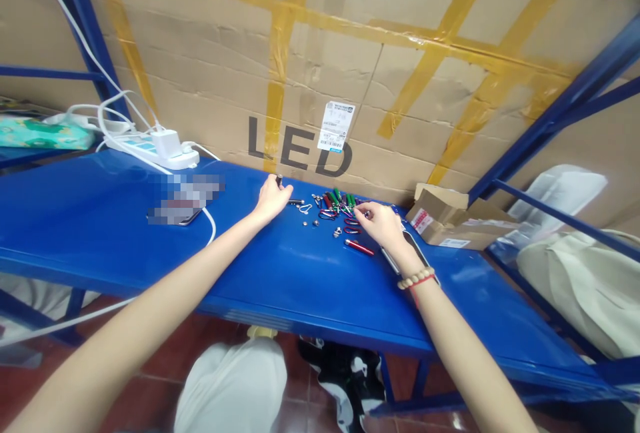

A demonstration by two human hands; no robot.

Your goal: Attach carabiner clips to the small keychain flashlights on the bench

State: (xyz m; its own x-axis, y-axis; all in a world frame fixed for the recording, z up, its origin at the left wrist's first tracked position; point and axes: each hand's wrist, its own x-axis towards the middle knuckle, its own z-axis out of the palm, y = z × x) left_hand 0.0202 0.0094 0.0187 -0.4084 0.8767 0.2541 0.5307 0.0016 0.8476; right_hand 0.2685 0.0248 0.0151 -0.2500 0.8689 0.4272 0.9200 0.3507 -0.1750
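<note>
My left hand rests on the blue shelf top, its fingers closed around a small dark cylinder. Just right of it lies a pile of small red, green and black keychain pieces with metal clips. My right hand reaches into the pile's right edge, fingers pinched on a small piece I cannot make out. A red cylinder lies loose in front of the pile. A bead bracelet is on my right wrist.
A white power strip with a charger and cables sits at the back left. A phone lies left of centre. An open cardboard box stands right. A large taped "LED" carton forms the back wall. Bags lie far right.
</note>
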